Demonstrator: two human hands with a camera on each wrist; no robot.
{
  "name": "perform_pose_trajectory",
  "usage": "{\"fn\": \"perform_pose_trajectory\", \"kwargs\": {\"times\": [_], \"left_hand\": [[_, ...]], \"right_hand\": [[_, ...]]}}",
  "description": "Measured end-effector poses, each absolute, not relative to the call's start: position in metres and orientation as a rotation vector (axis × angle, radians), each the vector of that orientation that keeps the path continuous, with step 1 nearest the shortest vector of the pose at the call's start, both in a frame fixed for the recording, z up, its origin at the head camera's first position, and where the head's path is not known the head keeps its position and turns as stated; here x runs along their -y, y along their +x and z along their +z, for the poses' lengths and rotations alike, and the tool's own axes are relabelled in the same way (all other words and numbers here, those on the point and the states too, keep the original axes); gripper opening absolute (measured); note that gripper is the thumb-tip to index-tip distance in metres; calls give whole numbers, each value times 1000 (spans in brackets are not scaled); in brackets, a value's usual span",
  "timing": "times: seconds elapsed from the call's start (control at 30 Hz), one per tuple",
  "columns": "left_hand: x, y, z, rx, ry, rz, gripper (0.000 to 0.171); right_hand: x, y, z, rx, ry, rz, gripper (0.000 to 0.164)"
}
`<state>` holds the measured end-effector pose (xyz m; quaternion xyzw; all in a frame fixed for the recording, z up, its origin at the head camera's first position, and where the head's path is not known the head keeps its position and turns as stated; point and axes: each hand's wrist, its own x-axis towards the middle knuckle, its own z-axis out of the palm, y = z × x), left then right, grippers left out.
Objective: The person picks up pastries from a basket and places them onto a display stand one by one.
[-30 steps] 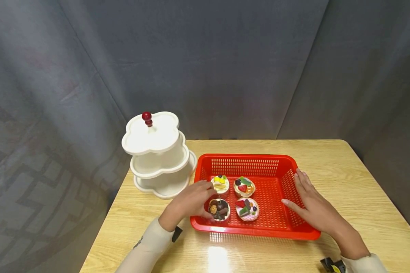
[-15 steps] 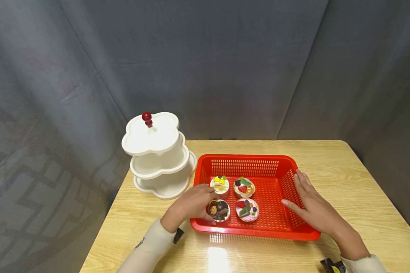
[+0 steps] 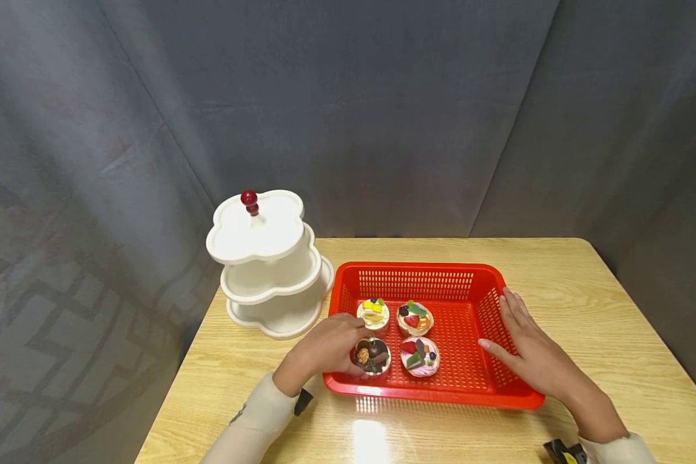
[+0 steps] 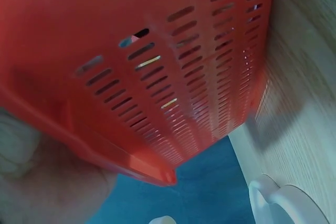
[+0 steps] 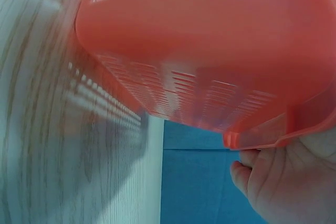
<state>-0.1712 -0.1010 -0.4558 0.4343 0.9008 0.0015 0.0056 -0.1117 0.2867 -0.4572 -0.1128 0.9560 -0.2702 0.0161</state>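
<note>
In the head view, a red plastic basket [image 3: 458, 380] stands on the table with small decorated cakes inside. My left hand [image 3: 330, 345] reaches over the basket's left rim and grips a chocolate-topped cupcake [image 3: 372, 357] between curled fingers and thumb. Beside that cupcake lie a pink tart [image 3: 420, 357], a fruit tart [image 3: 414, 318] and a yellow-topped cake [image 3: 374, 314]. My right hand [image 3: 536, 357] rests on the basket's right rim, fingers straight and thumb extended inward. The left wrist view shows the basket wall [image 4: 210, 61]; the cupcake is hidden there. The right wrist view shows my right hand [image 5: 299, 182] at the rim.
A white three-tier cake stand [image 3: 272, 277] with a red knob [image 3: 249, 198] stands left of the basket, close to its left rim. The wooden table [image 3: 603, 309] ends at a grey curtain [image 3: 383, 116] behind.
My left hand has shifted very slightly right and toward me around the chocolate-topped cupcake. The right hand, basket and cake stand have stayed in place.
</note>
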Motion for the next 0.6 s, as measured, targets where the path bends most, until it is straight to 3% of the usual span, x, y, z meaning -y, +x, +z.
{"fn": "perform_pose_trajectory", "kwargs": {"times": [0.23,0.6], "left_hand": [[104,-172,-456,-2808,1343,165,60],[109,-172,-459,-2795,1224,430,67]], "right_hand": [[-287,-111,-458,-2974,-359,-842,97],[-288,-112,-459,-2973,-356,-843,96]]}}
